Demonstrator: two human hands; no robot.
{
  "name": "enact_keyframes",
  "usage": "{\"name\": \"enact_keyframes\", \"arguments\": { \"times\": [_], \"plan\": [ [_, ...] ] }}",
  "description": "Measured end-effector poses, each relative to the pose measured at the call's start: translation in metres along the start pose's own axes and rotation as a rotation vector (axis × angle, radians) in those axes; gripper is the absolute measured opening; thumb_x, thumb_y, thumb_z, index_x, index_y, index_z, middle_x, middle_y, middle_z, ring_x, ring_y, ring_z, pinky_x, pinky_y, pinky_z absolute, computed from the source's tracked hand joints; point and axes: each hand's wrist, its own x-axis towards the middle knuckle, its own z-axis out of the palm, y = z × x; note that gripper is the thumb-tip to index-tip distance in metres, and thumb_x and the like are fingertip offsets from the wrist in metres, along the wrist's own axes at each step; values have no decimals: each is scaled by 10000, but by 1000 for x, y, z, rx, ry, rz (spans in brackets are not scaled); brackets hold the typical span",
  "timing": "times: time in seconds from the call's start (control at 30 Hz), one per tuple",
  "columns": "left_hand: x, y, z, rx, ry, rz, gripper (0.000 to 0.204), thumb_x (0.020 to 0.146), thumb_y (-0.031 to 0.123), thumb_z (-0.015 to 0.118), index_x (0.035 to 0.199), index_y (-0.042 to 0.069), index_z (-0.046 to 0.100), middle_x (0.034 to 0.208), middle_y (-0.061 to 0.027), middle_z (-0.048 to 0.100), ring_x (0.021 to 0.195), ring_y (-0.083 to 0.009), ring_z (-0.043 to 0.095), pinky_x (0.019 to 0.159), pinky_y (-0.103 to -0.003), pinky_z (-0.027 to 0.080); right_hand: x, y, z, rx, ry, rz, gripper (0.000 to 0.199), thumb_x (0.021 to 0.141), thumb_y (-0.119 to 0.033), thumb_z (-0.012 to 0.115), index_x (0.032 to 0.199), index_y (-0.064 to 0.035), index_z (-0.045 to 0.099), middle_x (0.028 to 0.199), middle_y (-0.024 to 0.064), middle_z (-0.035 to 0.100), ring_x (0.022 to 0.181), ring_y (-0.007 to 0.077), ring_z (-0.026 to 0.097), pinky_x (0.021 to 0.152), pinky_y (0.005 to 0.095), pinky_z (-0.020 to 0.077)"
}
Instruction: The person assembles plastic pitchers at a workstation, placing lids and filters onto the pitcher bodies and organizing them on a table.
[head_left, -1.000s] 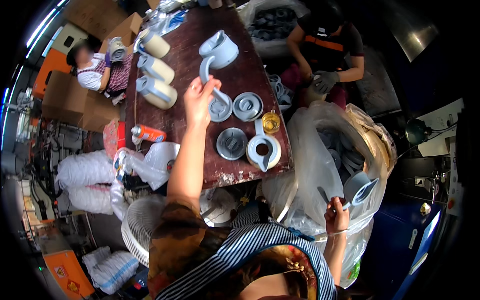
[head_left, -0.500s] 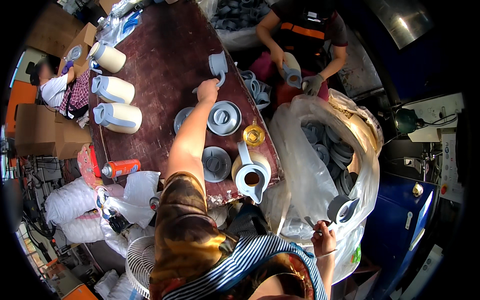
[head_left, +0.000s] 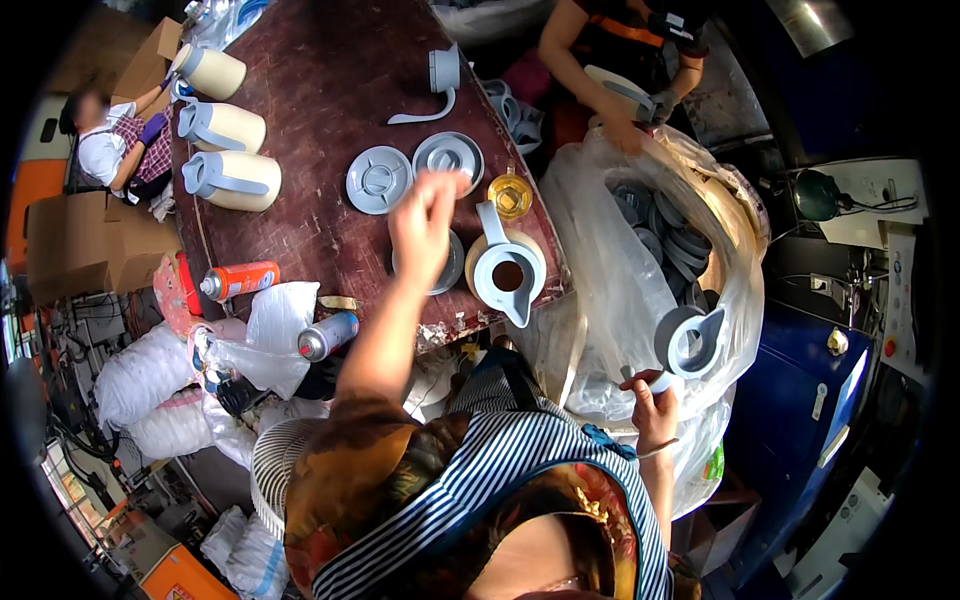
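Note:
Above the near part of the table is my left hand (head_left: 424,232), blurred by motion, its fingers too smeared to read. Beneath it a grey round lid (head_left: 453,268) is partly hidden. Two more lids, a left one (head_left: 379,180) and a right one (head_left: 450,156), lie beyond. Farther off rests a grey-blue spouted jug collar with a handle (head_left: 444,72), apart from my hand. Low on the right, my right hand (head_left: 655,410) grips the handle of a similar jug collar (head_left: 690,342). A cream jug (head_left: 508,270) with a grey-blue collar stands at the table's corner, its mouth uncovered.
Next to the jug is an amber glass cup (head_left: 511,195). Several cream jugs (head_left: 233,180) lie along the left edge, near an orange spray can (head_left: 240,280). A plastic-lined bag (head_left: 590,250) of grey parts stands right, where a co-worker (head_left: 610,75) handles another jug.
My left hand has let go of the jug collar on the table and drawn back toward me. My right hand has raised its collar slightly. The co-worker's hands have shifted.

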Motion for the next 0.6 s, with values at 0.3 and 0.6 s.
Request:
{"name": "enact_keyframes", "arguments": {
  "times": [0.3,0.6],
  "plan": [
    [-109,156,62,-324,-276,-408,407,883,282,710,1137,2,559,1065,-126,608,1033,-170,568,859,-302,467,-1,-103,67,-964,-224,-1160,208,758,-209,764,878,-92,642,764,111,636,665,317,649,573,410,527],
    [-97,130,-38,-574,586,-58,98,1004,148,478,997,52,489,716,0,420,562,-81,368,735,-317,451,125,-170,199,-1530,-469,-1822,357,775,-244,606,1121,-274,688,1437,20,454,1281,223,441,1009,420,397]
  ]
}}
